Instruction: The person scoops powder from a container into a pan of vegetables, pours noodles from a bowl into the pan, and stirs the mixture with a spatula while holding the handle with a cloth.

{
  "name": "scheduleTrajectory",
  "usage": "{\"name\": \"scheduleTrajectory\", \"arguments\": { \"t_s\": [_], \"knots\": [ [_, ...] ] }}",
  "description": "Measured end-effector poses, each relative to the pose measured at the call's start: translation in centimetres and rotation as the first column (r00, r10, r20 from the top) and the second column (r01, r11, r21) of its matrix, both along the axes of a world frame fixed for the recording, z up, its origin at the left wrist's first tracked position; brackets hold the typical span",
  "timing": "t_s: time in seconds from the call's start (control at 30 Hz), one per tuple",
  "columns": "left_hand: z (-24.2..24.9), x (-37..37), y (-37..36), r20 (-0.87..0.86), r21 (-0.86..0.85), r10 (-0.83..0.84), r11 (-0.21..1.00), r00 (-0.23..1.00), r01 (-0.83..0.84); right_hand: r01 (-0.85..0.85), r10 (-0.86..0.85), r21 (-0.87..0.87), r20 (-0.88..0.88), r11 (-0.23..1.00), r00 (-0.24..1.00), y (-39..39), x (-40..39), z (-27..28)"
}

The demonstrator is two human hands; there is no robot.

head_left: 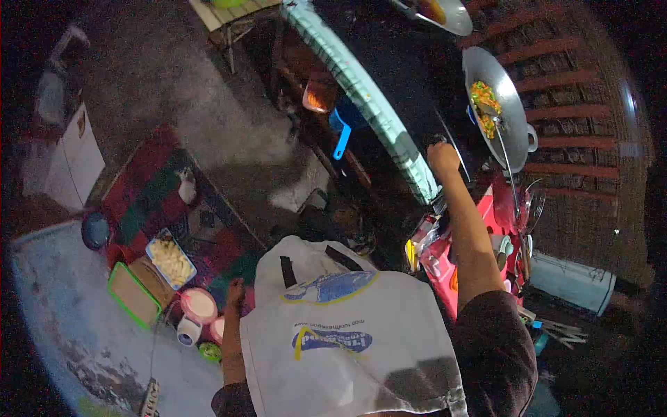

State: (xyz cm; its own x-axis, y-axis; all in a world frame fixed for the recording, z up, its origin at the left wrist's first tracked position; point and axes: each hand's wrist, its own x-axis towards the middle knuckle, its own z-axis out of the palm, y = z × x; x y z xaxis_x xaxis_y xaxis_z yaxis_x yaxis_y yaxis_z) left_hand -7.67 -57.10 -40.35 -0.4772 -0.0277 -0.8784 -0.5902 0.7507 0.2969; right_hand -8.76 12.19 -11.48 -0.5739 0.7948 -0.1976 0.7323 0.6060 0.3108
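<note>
My right arm stretches forward, and my right hand point(443, 157) is closed at the dark edge of the cooking area. Whatever its fingers grip is too dark to name. A thin metal edge point(455, 146) shows just beside it. To the right of this hand sits a large metal wok point(513, 97) holding chopped orange and green vegetables point(484, 97). A long-handled spatula point(506, 154) rests in the wok, its handle leaning over the rim. At my side hangs my left hand point(236, 293), fingers curled, with nothing visible in it.
A long pale-green padded strip point(368, 90) runs beside the cooking area. Near it are a blue-handled container point(342, 142) and an orange-filled tub point(318, 96). Utensils crowd a red-covered surface point(439, 267). At left stand a tray of pale pieces point(171, 263) and a green-rimmed tray point(133, 295).
</note>
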Motion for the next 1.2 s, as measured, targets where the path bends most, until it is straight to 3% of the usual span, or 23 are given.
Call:
{"name": "scheduleTrajectory", "arguments": {
  "t_s": [0.07,0.1,0.13,0.17,0.2,0.27,0.33,0.37,0.57,0.6,0.67,0.7,0.73,0.77,0.8,0.97,1.0,1.03,1.07,1.1,1.13,1.17,1.2],
  "knots": [
    [-5.1,5.3,-5.9,-0.003,-0.045,-0.063,0.997,0.998,0.063,0.012,-0.013,0.031,0.022,0.999,1.0,0.5,-0.2,-0.9],
    [-7.2,7.2,-7.6,-0.102,-0.014,-0.399,0.917,0.911,0.4,-0.018,0.017,0.039,0.022,0.999,1.0,-0.9,-0.7,0.3],
    [-8.1,8.4,-8.5,-0.256,-0.1,-0.705,0.7,0.661,0.708,0.02,-0.02,0.038,-0.011,0.999,1.0,-2.0,-1.2,1.4],
    [-7.7,9.0,-8.7,-0.396,-0.252,-0.849,0.468,0.351,0.847,0.061,-0.059,0.038,-0.047,0.997,0.997,-2.8,-1.5,1.9],
    [-7.9,9.7,-8.8,-0.393,-0.245,-0.847,0.472,0.358,0.847,0.056,-0.054,0.039,-0.038,0.998,0.998,-2.0,-1.1,1.1],
    [-9.1,10.9,-8.0,-0.58,-0.174,-0.667,0.663,0.468,0.729,-0.054,0.055,0.068,-0.021,0.996,0.998,0.5,0.0,-1.0],
    [-8.9,10.1,-6.6,-0.305,-0.01,-0.535,0.829,0.788,0.56,-0.012,0.016,0.074,-0.057,0.997,0.998,-1.1,-0.6,0.2],
    [-7.1,8.8,-4.8,-0.154,0.004,-0.435,0.898,0.887,0.441,0.033,-0.026,0.073,-0.099,0.997,0.995,-1.8,-0.9,0.8],
    [-3.5,4.7,1.8,-0.356,-0.007,-0.375,0.917,0.856,0.399,-0.045,0.039,0.089,0.066,0.995,0.997,-1.1,-0.6,0.7],
    [-4.9,5.0,1.1,-0.354,-0.007,-0.374,0.917,0.857,0.398,-0.046,0.042,0.081,0.059,0.996,0.997,-0.9,-0.6,0.6],
    [-9.1,5.6,-1.0,-0.609,0.207,-0.211,0.888,0.764,0.411,-0.025,0.023,0.087,0.031,0.996,0.999,-1.5,-0.7,0.9],
    [-8.9,5.8,-0.9,-0.608,0.207,-0.211,0.888,0.766,0.41,-0.003,0.003,0.094,0.0,0.996,1.0,-1.6,-0.8,1.0],
    [-8.2,6.1,-0.5,-0.425,0.352,0.025,0.926,0.905,0.139,-0.004,0.003,0.094,0.002,0.996,1.0,-1.3,-0.7,0.8],
    [-7.5,6.2,-0.1,-0.203,0.432,0.264,0.888,0.943,-0.156,-0.016,0.014,0.097,0.019,0.995,1.0,-1.0,-0.6,0.5],
    [-6.5,6.3,0.2,-0.2,0.434,0.264,0.887,0.943,-0.157,-0.027,0.023,0.103,0.037,0.994,0.999,-0.8,-0.4,0.2],
    [3.3,4.2,1.2,-0.157,0.083,-0.106,0.989,0.982,0.12,-0.041,0.04,0.105,0.013,0.994,0.999,-0.4,-0.3,0.0],
    [-6.2,8.2,-2.9,-0.388,0.06,-0.419,0.877,0.821,0.476,-0.029,0.031,0.102,-0.016,0.994,0.999,-0.4,-0.3,0.0],
    [-12.2,10.7,-5.3,-0.617,-0.249,-0.694,0.619,0.37,0.745,-0.029,0.031,0.104,-0.014,0.994,0.999,-0.7,-0.4,0.2],
    [-8.4,8.7,-3.0,-0.674,-0.571,-0.733,0.444,-0.086,0.691,-0.056,0.055,0.105,0.021,0.993,0.998,-1.3,-0.5,0.7],
    [-12.5,10.7,-4.9,-0.648,-0.249,-0.672,0.632,0.359,0.734,-0.084,0.078,0.105,0.055,0.991,0.995,-1.7,-0.6,1.1],
    [-12.1,10.7,-4.6,-0.469,0.097,-0.374,0.879,0.8,0.467,-0.084,0.078,0.105,0.056,0.991,0.995,-1.5,-0.6,1.0],
    [-8.9,9.5,-2.9,-0.262,0.186,-0.039,0.979,0.964,0.09,-0.069,0.064,0.088,0.066,0.994,0.996,-1.2,-0.6,0.8],
    [-6.6,8.3,-2.2,-0.262,0.185,-0.038,0.979,0.964,0.089,-0.055,0.049,0.072,0.075,0.996,0.996,-0.9,-0.6,0.7]
  ]
}}
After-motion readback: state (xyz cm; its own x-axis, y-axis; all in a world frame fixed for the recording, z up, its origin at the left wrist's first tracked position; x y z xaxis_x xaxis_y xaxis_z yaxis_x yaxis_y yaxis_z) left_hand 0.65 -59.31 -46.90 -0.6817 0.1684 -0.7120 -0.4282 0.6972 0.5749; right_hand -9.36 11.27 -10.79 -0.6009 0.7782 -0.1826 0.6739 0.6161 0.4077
